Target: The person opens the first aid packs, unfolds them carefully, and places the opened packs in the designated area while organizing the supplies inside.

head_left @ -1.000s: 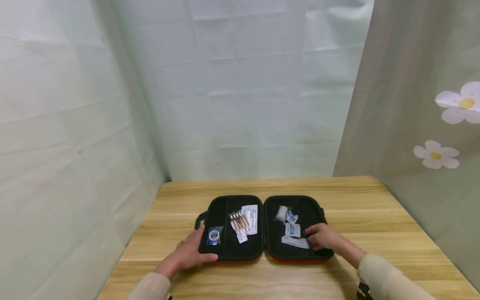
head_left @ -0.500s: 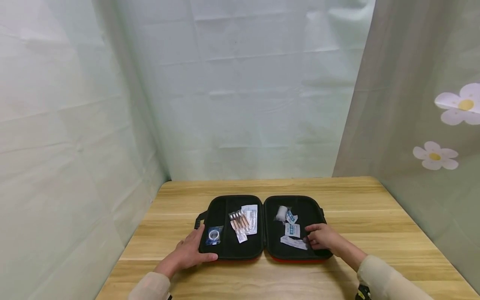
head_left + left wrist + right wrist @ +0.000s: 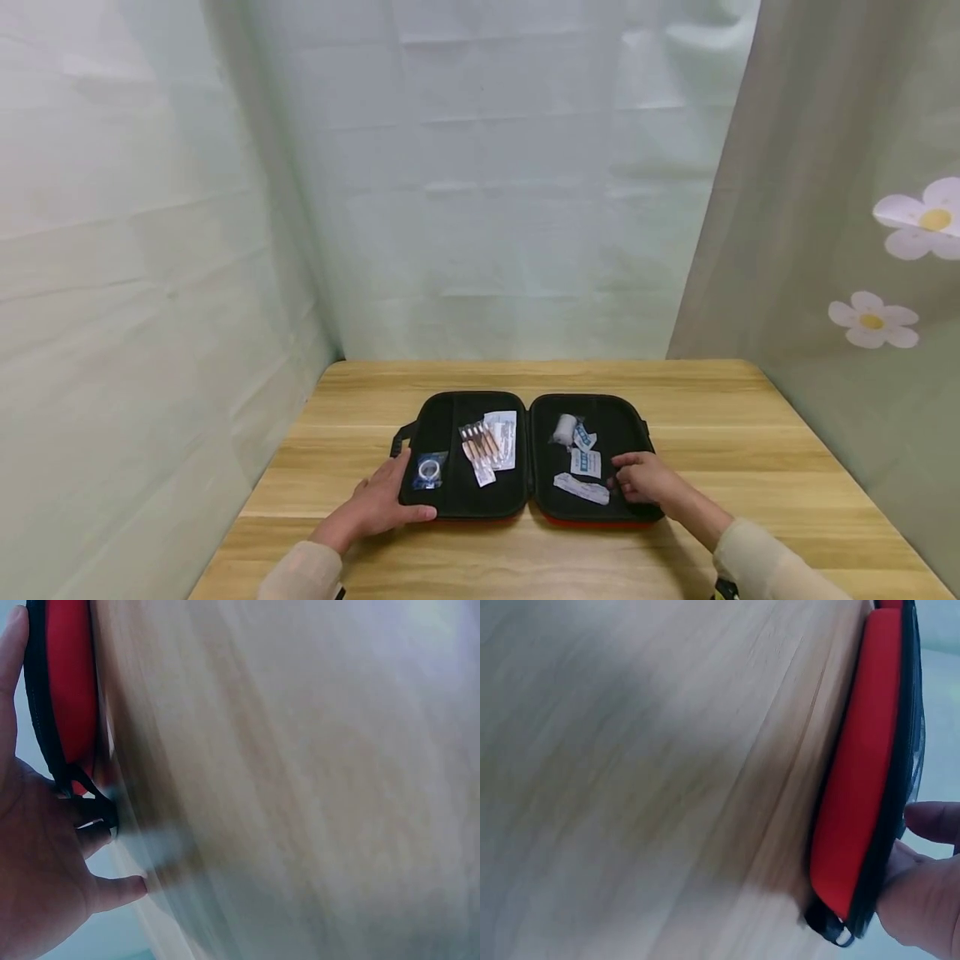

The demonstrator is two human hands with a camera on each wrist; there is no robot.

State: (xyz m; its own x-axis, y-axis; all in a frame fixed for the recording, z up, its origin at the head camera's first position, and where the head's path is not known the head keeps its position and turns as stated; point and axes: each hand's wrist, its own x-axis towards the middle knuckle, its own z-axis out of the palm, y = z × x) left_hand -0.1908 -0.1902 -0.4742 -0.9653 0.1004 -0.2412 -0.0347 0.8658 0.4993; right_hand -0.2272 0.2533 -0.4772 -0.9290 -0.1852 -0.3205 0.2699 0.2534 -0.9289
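A first aid case [image 3: 480,502] lies unfolded on the wooden table, black inside and red outside. My left hand [image 3: 377,502] rests along its left edge, fingers spread, thumb at the front rim. In the left wrist view, those fingers lie by the black strap handle [image 3: 91,799]. My right hand [image 3: 648,481] reaches into the right half, fingertips beside a long white packet [image 3: 582,489]. Its wrist view shows the thumb and a finger at the rim of the red shell [image 3: 859,757]. Above the packet lie small blue-and-white sachets [image 3: 587,462] and a wrapped white roll [image 3: 565,428].
The left half holds a white ring-shaped roll [image 3: 429,471] in a blue wrapper, several brown strips in a clear packet [image 3: 477,444] and a white printed packet [image 3: 506,429]. The wooden table [image 3: 540,575] reaches back to pale curtains [image 3: 487,208], with a flowered one at right.
The long white packet has slid a little left and tilted, leaving a small gap to my right fingertips. The left hand has stayed in place. The head view has shifted slightly.
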